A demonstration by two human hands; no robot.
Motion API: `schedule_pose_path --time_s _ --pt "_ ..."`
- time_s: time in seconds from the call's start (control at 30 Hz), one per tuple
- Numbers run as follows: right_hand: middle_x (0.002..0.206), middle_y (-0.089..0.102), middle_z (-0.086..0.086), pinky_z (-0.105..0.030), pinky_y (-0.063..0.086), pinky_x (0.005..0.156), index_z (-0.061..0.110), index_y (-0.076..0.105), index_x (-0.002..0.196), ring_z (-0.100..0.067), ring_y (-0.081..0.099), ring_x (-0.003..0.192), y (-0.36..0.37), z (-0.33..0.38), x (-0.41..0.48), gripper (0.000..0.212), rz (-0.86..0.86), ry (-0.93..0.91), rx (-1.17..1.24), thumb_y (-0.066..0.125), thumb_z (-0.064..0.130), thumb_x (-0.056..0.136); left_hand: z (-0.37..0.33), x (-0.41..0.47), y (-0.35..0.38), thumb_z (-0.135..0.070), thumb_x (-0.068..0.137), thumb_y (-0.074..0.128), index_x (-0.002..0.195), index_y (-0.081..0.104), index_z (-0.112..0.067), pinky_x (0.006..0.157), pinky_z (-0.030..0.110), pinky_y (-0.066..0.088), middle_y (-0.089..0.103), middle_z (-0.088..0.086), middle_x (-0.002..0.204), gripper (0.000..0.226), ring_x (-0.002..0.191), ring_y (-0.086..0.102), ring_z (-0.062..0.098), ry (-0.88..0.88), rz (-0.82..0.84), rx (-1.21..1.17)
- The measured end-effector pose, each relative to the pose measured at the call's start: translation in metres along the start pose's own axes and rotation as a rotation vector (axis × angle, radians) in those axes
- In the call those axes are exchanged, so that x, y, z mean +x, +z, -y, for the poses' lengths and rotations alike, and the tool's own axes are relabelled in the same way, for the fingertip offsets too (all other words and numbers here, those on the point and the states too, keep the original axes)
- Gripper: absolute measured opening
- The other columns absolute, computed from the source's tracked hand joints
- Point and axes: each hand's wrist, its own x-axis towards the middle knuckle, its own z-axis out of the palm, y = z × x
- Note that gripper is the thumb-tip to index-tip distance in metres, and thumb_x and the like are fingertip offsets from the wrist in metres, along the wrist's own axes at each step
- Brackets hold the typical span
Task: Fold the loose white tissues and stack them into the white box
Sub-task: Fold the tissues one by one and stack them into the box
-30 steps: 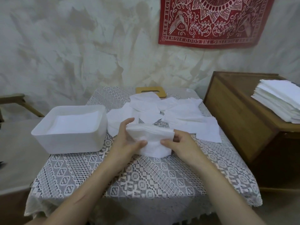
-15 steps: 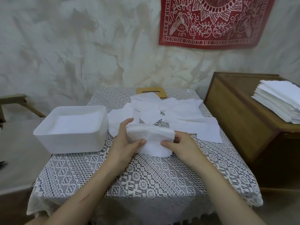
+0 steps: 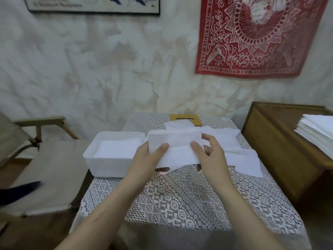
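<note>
- Head view, nearest first: two bare forearms reach forward over a table covered in a white lace cloth
- Left hand pinches the left end of a folded tissue: thumb pressed flat on top, fingers tucked underneath and mostly hidden
- Right hand grips the same folded tissue near its middle, thumb on the near face, fingers curled over the upper fold
- The folded tissue is a long white band held level above the cloth, between the two hands; a looser flap hangs below the thumbs; its left end sits just beside the box's right rim and seems to overlap it from this angle
- White box stands on the table's left edge, open-topped, with stacked tissues lying flat inside, below the rim
- Loose tissues lie spread on the cloth behind and right of the hands, overlapping one another
- A tan wooden piece with a slot lies at the table's far edge, partly under the tissues
- Left of the table: beige chair with a wooden armrest
- Right of the table: wooden cabinet bearing a tall pile of white sheets
- Far wall, mottled plaster: red patterned cloth hanging at right, lower edge of a framed picture at upper left
</note>
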Motion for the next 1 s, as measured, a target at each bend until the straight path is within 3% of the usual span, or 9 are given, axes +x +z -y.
schedule_pose_path --time_s 0.07,0.17,0.3,0.4,0.5,0.6,0.77,0.87,1.0 --pt "0.070 0.050 -0.019 -0.029 0.048 0.055 0.037 0.044 0.139 -0.015 0.053 0.057 0.017 0.011 0.000 0.042 0.039 -0.050 0.000 0.060 0.024 0.102 -0.017 0.000 -0.021 -0.028 0.100 0.066 0.119 0.069 -0.017 0.062 0.032 0.061 0.076 0.004 0.105 0.022 0.088 0.074 0.020 0.027 -0.042 -0.015" --pt "0.055 0.041 0.009 -0.023 0.049 0.057 0.039 0.043 0.141 -0.013 0.052 0.058 0.044 0.028 0.004 0.046 0.098 -0.110 -0.044 0.057 0.018 0.102 -0.033 0.005 -0.058 -0.030 0.100 0.066 0.118 0.069 -0.016 0.059 0.030 0.059 0.073 0.007 0.103 0.023 0.081 0.072 0.017 -0.021 -0.078 0.012" --pt "0.061 0.061 0.006 -0.046 0.053 0.063 0.042 0.063 0.116 -0.017 0.066 0.065 0.085 0.041 0.015 0.024 0.136 -0.112 -0.175 0.056 0.024 0.102 -0.041 0.019 -0.111 -0.026 0.106 0.056 0.119 0.064 -0.015 0.056 0.026 0.059 0.067 0.005 0.102 0.019 0.084 0.066 0.016 -0.157 -0.049 0.082" --pt "0.066 0.063 0.017 -0.041 0.051 0.065 0.040 0.072 0.098 -0.013 0.062 0.065 0.111 0.042 0.023 0.019 0.150 -0.084 -0.251 0.059 0.028 0.099 -0.043 0.031 -0.148 -0.021 0.104 0.057 0.121 0.066 -0.017 0.059 0.025 0.058 0.069 0.004 0.109 0.020 0.092 0.065 0.019 -0.142 -0.031 0.254" --pt "0.058 0.057 0.022 -0.029 0.035 0.059 0.033 0.075 0.097 -0.002 0.045 0.052 0.131 0.038 0.028 0.019 0.151 -0.051 -0.340 0.058 0.025 0.099 -0.035 0.045 -0.172 -0.023 0.099 0.067 0.093 0.072 -0.024 0.062 0.028 0.047 0.070 -0.013 0.078 0.008 0.075 0.063 0.012 -0.010 -0.089 0.472" --pt "0.070 0.058 0.017 -0.026 0.035 0.061 0.029 0.075 0.101 -0.001 0.049 0.063 0.146 0.033 0.029 0.020 0.186 -0.024 -0.431 0.057 0.023 0.099 -0.019 0.057 -0.185 -0.030 0.093 0.072 0.071 0.064 -0.024 0.061 0.031 0.037 0.058 -0.013 0.059 0.025 0.064 0.056 0.011 0.049 -0.220 0.676" --pt "0.091 0.067 0.016 -0.025 0.042 0.063 0.034 0.074 0.107 -0.007 0.058 0.077 0.159 0.024 0.030 0.022 0.252 -0.013 -0.649 0.054 0.027 0.099 0.005 0.063 -0.194 -0.035 0.092 0.066 0.091 0.072 -0.024 0.069 0.034 0.046 0.062 -0.009 0.070 0.012 0.086 0.067 0.026 0.106 -0.290 0.875" --pt "0.091 0.070 0.014 -0.027 0.045 0.067 0.034 0.074 0.108 -0.010 0.063 0.087 0.160 0.018 0.029 0.023 0.277 -0.043 -0.753 0.054 0.028 0.099 0.011 0.060 -0.192 -0.038 0.092 0.070 0.127 0.068 -0.030 0.082 0.036 0.052 0.066 -0.014 0.087 0.036 0.100 0.066 0.020 0.148 -0.297 0.912" --pt "0.100 0.064 0.011 -0.031 0.045 0.072 0.030 0.074 0.111 -0.017 0.058 0.103 0.162 0.014 0.028 0.025 0.297 -0.146 -0.911 0.053 0.030 0.099 0.011 0.060 -0.187 -0.035 0.094 0.068 0.141 0.050 -0.033 0.083 0.038 0.048 0.063 -0.012 0.103 0.051 0.110 0.060 0.022 0.150 -0.249 0.925"
